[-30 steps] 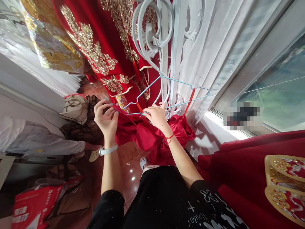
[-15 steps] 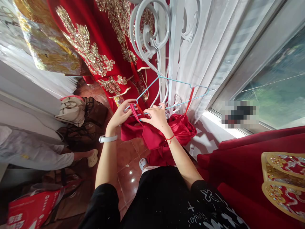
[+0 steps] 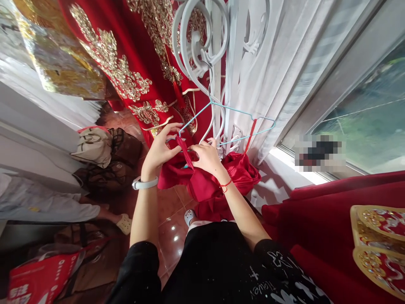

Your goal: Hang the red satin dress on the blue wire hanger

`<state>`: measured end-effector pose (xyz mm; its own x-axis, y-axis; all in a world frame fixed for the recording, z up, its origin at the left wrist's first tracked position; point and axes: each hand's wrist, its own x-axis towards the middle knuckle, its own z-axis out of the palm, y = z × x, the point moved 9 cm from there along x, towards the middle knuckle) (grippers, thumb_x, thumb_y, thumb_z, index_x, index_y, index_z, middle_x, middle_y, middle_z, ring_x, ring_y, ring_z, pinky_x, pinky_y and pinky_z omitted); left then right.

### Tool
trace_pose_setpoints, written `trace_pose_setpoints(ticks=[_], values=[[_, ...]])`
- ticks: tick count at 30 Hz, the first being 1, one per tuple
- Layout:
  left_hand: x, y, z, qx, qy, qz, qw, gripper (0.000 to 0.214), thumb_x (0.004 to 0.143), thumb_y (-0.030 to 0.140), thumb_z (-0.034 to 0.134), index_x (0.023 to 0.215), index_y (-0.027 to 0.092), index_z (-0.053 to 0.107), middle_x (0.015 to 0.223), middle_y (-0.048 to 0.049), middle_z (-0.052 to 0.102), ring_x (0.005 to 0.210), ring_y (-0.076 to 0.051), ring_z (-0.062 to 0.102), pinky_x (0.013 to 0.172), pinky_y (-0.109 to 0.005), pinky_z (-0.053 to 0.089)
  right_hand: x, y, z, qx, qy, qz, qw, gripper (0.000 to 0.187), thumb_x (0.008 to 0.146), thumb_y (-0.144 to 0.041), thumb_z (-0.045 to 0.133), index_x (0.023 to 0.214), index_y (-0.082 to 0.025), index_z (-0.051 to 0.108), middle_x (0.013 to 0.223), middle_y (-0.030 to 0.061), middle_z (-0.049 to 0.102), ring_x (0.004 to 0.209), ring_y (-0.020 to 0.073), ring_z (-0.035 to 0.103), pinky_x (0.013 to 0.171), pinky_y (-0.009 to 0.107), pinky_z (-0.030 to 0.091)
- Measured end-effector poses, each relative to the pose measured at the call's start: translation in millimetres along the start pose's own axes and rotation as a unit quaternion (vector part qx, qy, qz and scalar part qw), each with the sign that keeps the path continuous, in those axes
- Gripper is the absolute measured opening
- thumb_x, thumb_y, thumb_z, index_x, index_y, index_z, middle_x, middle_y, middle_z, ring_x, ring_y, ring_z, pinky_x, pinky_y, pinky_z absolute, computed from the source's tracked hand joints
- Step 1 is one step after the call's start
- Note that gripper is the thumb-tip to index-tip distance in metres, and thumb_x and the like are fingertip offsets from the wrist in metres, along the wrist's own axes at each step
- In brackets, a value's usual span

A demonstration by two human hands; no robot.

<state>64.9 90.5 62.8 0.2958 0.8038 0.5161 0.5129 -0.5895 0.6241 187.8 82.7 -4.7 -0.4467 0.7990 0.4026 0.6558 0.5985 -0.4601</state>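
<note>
A light blue wire hanger [image 3: 236, 110] hangs from a white scrolled metal rack [image 3: 202, 55]. A plain red satin garment [image 3: 215, 181] dangles from it by thin red straps. My left hand [image 3: 162, 147] pinches one red strap [image 3: 186, 153] at the hanger's left end. Just to its right, my right hand [image 3: 207, 157] is closed on the red cloth below the hanger's bottom wire. The other strap [image 3: 250, 134] is looped over the hanger's right side.
A red gown with gold embroidery [image 3: 126, 67] hangs behind the rack. White curtains [image 3: 284, 63] and a window [image 3: 363, 114] are on the right. More red and gold fabric [image 3: 348, 228] lies at lower right. Another person's leg [image 3: 63, 207], bags [image 3: 101, 147] and a red carrier bag [image 3: 41, 274] are on the left.
My left hand has moved right to the hanger's left end and taken hold of the red strap. My right hand has dropped slightly onto the cloth.
</note>
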Motion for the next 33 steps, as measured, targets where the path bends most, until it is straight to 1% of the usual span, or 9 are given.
trace_pose_setpoints(ticks=[4,7,9,12,15,18,25,30,33], values=[[-4.7,-5.7,4.9,0.076,-0.043,-0.033,0.996,0.054,0.074,0.027,0.064,0.127,0.019,0.067,0.114,-0.0053,0.075,0.096,-0.021,0.069,0.096,-0.036,0.056,-14.1,6.0,-14.4,0.144,0.088,-0.033,0.985,0.033,0.095,-0.028,0.073,0.127,-0.021,0.075,0.127,0.0105,0.075,0.123,0.0260,0.064,0.119,0.047,0.035],[-5.1,-9.3,7.6,0.095,-0.057,-0.048,0.993,0.047,0.075,0.031,0.066,0.119,0.019,0.070,0.108,-0.0041,0.075,0.077,-0.018,0.061,0.081,-0.032,0.053,-41.9,33.2,-44.5,0.335,0.160,-0.034,0.928,0.027,0.097,-0.038,0.069,0.118,-0.023,0.077,0.135,0.0106,0.071,0.131,0.0240,0.064,0.116,0.043,0.046],[-2.5,-14.1,6.6,0.098,-0.034,-0.051,0.993,0.035,0.082,0.038,0.067,0.111,0.019,0.072,0.097,-0.0034,0.073,0.072,-0.017,0.055,0.076,-0.031,0.049,-64.1,66.7,-54.0,0.419,0.127,0.006,0.899,0.030,0.093,-0.049,0.073,0.107,-0.023,0.078,0.125,0.0100,0.075,0.120,0.0236,0.070,0.108,0.041,0.054],[2.9,-25.2,5.9,0.103,0.002,-0.051,0.993,0.027,0.089,0.043,0.064,0.100,0.021,0.072,0.084,-0.0019,0.067,0.067,-0.016,0.048,0.072,-0.031,0.045,-108.7,140.8,-52.4,0.410,0.059,0.147,0.898,0.035,0.080,-0.049,0.082,0.098,-0.020,0.079,0.099,0.0067,0.079,0.091,0.0203,0.074,0.090,0.036,0.059],[8.7,-34.0,8.6,0.091,0.000,-0.040,0.995,0.022,0.087,0.042,0.065,0.096,0.022,0.072,0.085,-0.0019,0.067,0.070,-0.018,0.049,0.075,-0.031,0.046,-174.4,230.1,-59.4,0.271,0.174,0.370,0.871,0.026,0.064,-0.028,0.084,0.087,-0.020,0.072,0.069,-0.0046,0.068,0.067,0.0143,0.062,0.071,0.029,0.054],[14.5,-39.1,8.9,0.076,-0.010,-0.033,0.996,0.021,0.085,0.041,0.065,0.092,0.023,0.071,0.089,-0.0029,0.070,0.079,-0.020,0.056,0.083,-0.034,0.048,-217.4,265.8,-43.8,0.206,0.171,0.476,0.838,0.026,0.055,-0.012,0.078,0.077,-0.021,0.066,0.056,-0.0106,0.056,0.055,0.0119,0.052,0.061,0.026,0.048],[22.2,-46.6,9.7,0.051,-0.020,-0.043,0.998,0.022,0.081,0.041,0.063,0.089,0.022,0.071,0.093,-0.0040,0.073,0.090,-0.023,0.061,0.092,-0.037,0.050,-222.5,259.4,-69.6,0.244,0.214,0.433,0.841,0.010,0.074,-0.023,0.062,0.065,-0.021,0.066,0.066,-0.0001,0.067,0.067,0.0162,0.062,0.078,0.032,0.056],[22.1,-46.9,9.0,0.045,-0.023,-0.034,0.998,0.019,0.080,0.039,0.065,0.088,0.023,0.071,0.096,-0.0043,0.076,0.093,-0.025,0.064,0.093,-0.038,0.050,-211.4,236.7,-109.3,0.458,0.405,0.280,0.740,0.011,0.072,-0.034,0.068,0.072,-0.023,0.066,0.073,0.0001,0.071,0.074,0.0177,0.071,0.088,0.037,0.063],[22.5,-47.8,9.7,0.041,-0.026,-0.033,0.998,0.019,0.080,0.039,0.065,0.089,0.024,0.072,0.097,-0.0038,0.075,0.092,-0.024,0.063,0.095,-0.039,0.051,-204.9,215.0,-126.6,0.464,0.460,0.211,0.727,0.017,0.071,-0.032,0.074,0.084,-0.022,0.075,0.089,0.0038,0.079,0.093,0.0210,0.078,0.104,0.045,0.061]])
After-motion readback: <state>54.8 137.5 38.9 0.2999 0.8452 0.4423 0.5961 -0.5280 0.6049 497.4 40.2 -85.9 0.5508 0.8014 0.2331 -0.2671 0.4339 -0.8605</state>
